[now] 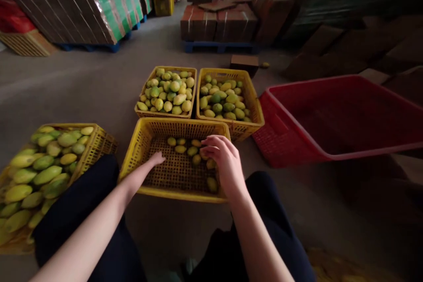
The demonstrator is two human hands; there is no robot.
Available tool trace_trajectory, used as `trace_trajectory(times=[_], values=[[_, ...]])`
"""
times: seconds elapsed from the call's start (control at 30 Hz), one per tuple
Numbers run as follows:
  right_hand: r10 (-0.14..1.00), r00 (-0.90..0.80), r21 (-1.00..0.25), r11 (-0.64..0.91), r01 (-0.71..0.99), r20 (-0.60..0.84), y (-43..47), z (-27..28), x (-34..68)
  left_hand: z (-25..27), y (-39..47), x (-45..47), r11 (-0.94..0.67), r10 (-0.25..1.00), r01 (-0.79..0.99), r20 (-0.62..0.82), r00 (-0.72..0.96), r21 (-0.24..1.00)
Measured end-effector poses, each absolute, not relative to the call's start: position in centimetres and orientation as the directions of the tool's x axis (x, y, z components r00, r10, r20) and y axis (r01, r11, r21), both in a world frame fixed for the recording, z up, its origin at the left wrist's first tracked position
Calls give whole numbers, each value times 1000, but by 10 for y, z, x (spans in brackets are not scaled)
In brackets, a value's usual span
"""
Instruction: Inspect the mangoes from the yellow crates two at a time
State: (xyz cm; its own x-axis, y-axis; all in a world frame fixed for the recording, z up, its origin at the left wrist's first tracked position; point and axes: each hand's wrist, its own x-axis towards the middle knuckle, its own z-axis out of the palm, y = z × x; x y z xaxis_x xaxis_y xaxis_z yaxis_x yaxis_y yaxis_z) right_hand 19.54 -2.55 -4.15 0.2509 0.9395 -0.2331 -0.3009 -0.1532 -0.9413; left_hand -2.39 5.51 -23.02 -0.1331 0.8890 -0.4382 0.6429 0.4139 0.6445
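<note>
A yellow plastic crate (pixel 180 192) stands on the floor between my knees, with several yellow-green lemons (pixel 180 149) lying in its far middle and right side. My left hand (pixel 157 157) is inside its left half, above the bare slatted bottom. Its fingers look curled in, and no fruit shows in them. Over the crate's right side, my right hand (pixel 224 156) hovers with bent, parted fingers. Lemons lie just beyond and under those fingers; whether they touch one is hidden. Nothing visible is gripped in the right hand.
Full lemon crates stand at the far left (pixel 195 77), far right (pixel 259 114) and beside my left knee (pixel 90 141). A large red crate (pixel 274 141) is at the right. Behind are a small carton (pixel 244 64), boxes on a blue pallet (pixel 214 46) and a wrapped stack (pixel 109 4).
</note>
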Motion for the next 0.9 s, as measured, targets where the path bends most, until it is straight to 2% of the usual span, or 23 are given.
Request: trace_trajectory(times=[0.13,0.27,0.37,0.53,0.67,0.9], values=[[914,255,-869,-172,-464,-317,-20,-44,209,-271,105,-9,254,895,820,-446,2,513],[896,231,-820,-210,-532,-379,-17,-46,229,-303,140,5,131,876,909,-475,80,396],[905,197,-813,-221,-539,-377,-18,-42,239,-319,144,6,128,872,946,-488,35,296],[902,197,-797,-216,-564,-384,-21,-37,243,-328,129,-8,238,861,959,-491,-134,156],[906,156,-786,-244,-568,-394,-21,-43,239,-325,119,-14,260,866,952,-476,-155,162],[889,110,-720,-280,-635,-444,-25,-45,227,-324,119,-1,278,884,909,-453,-115,311]])
